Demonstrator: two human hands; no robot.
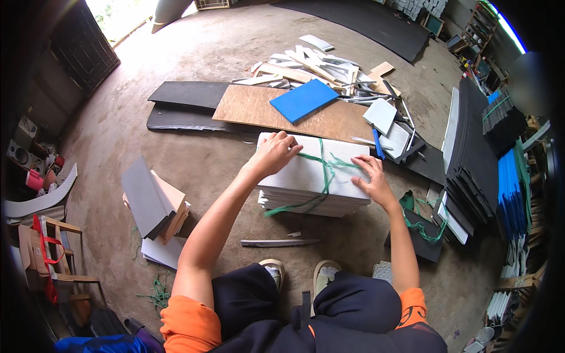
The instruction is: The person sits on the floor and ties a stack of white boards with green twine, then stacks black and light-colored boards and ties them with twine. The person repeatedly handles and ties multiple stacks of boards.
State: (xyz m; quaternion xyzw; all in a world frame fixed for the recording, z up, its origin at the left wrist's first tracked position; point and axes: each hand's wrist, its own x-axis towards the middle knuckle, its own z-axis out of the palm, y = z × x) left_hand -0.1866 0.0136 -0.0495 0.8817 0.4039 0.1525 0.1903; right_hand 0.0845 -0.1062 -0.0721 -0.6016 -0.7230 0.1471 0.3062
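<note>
A stack of white ribbed sheets (282, 176) stands on the floor in front of me, with green string (325, 170) crossed over its top and down its near side. At the stack's far left, my left hand (275, 154) has its fingers curled closed where the string crosses the top. My right hand (376, 181) rests at the right edge, thumb and fingers apart around a loose string end. The undersides of both hands are hidden.
Behind the stack lie a brown board (247, 109), a blue sheet (303, 100), a blue-handled cutter (377, 143) and a heap of offcuts (318, 62). Grey and tan pieces (150, 197) stand at left. Dark sheets (471, 147) lean at right. A narrow strip (279, 242) lies before my feet.
</note>
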